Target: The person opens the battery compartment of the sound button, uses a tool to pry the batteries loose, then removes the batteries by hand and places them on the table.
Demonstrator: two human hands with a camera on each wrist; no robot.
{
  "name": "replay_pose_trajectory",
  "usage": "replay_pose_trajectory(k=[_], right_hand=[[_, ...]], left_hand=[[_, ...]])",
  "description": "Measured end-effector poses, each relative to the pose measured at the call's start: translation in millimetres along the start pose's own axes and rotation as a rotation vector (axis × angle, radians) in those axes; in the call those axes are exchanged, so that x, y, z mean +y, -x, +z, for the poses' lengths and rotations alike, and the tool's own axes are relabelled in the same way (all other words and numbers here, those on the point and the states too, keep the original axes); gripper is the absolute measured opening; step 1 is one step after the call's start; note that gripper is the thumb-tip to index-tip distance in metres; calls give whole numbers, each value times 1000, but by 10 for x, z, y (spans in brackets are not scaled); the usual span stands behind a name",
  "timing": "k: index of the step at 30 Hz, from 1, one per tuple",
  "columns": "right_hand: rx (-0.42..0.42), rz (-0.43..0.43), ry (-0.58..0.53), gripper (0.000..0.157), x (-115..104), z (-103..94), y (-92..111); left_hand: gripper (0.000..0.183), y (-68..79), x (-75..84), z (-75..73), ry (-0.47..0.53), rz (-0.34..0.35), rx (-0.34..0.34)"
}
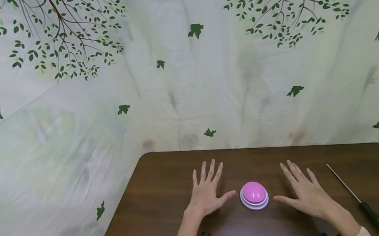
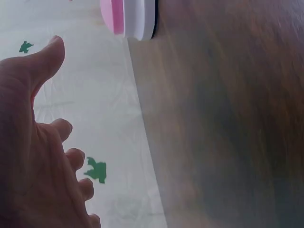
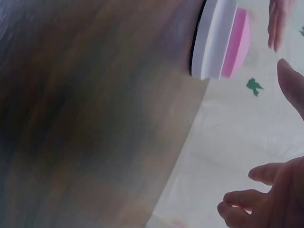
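Note:
A round push button with a pink dome [image 1: 254, 192] on a white base sits on the brown wooden table. To its left is my left hand [image 1: 207, 192], palm down with the fingers spread and the thumb pointing at the button. My right hand [image 1: 305, 194] is on the other side, its fingers also extended and its thumb toward the base. Neither hand holds anything. In the left wrist view the button [image 2: 137, 18] shows at the top edge, beyond the thumb. From the right wrist, the button [image 3: 221, 40] appears side-on, with fingertips of the left hand behind it.
Right of my right hand lies a screwdriver [image 1: 362, 202] with a long thin shaft and a black and yellow handle. The table [image 1: 133, 231] has rounded far corners. Behind it hangs a pale cloth [image 1: 173, 108] printed with branches and green bird shapes.

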State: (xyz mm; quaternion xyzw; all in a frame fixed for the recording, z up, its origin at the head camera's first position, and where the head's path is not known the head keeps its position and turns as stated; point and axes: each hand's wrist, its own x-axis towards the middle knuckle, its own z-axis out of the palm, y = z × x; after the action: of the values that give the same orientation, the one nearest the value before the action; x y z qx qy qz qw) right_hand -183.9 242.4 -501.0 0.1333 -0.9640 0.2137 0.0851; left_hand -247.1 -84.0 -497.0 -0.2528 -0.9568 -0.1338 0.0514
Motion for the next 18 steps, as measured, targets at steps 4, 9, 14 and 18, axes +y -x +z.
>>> replay_pose_trajectory(k=[4,9,14,18], right_hand=[[-3,-11,3,108,-61,70,12],[1,-27,25,105,-125,123,-23],[-10,-43,23,105,-183,148,-60],[-12,-58,21,104,-225,168,-84]], left_hand=[[96,25,39,61,8,13,-27],[96,3,88,91,8,18,-31],[98,-29,145,93,0,30,-47],[98,-62,188,114,-11,43,-56]])
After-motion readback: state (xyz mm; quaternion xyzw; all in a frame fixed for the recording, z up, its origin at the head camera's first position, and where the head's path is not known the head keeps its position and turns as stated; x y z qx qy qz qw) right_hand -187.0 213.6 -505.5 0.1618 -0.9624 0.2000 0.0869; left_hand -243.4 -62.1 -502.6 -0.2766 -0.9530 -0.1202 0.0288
